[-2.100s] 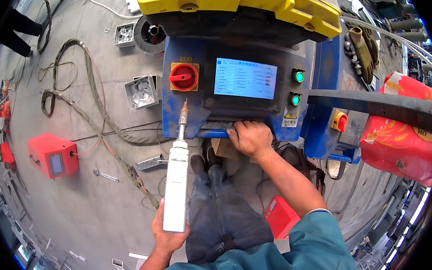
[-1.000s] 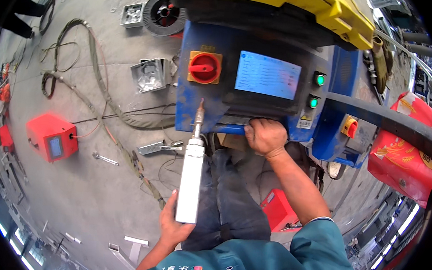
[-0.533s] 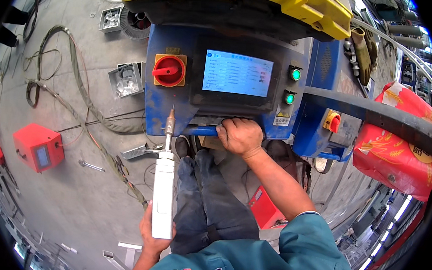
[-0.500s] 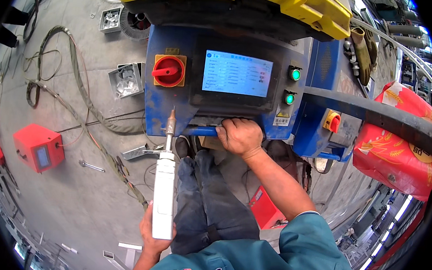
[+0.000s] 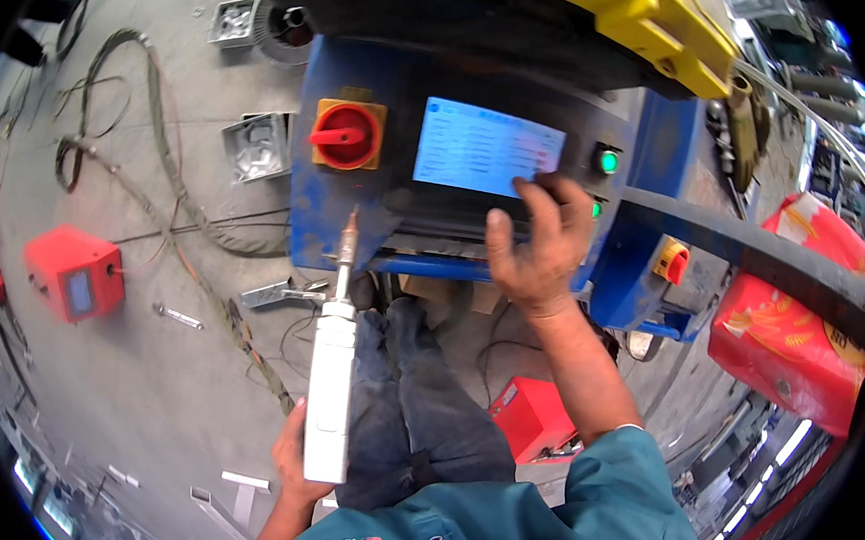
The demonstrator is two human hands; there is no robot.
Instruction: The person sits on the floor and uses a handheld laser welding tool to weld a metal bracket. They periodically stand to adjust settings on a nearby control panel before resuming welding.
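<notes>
While the person's teal sleeves fill the lower edge of the view, the left hand (image 5: 291, 456) has its grip clamped round the lower end of a long white handheld tool (image 5: 330, 393), held upright with its thin metal tip (image 5: 348, 239) pointing up toward the lower edge of the blue control cabinet (image 5: 311, 211). Just beside the tool, the person's dark trouser legs (image 5: 413, 409) stretch toward the machine, and a small red box (image 5: 532, 418) lies on the floor near the right forearm. Farther up, the right hand (image 5: 535, 242) is raised with its grip apart, fingers spread and fingertips (image 5: 554, 183) on or at the lower right corner of the lit blue screen (image 5: 486, 148); contact cannot be told for sure. Left of the screen sits a red rotary switch (image 5: 345, 135) on a yellow plate, and right of it a green lamp (image 5: 610, 162). A yellow housing (image 5: 661, 20) tops the cabinet. Well apart on the left, a red case (image 5: 73, 273) and looping cables (image 5: 151, 130) lie on the concrete floor (image 5: 144, 380); a red sack (image 5: 801, 306) is at the right.
</notes>
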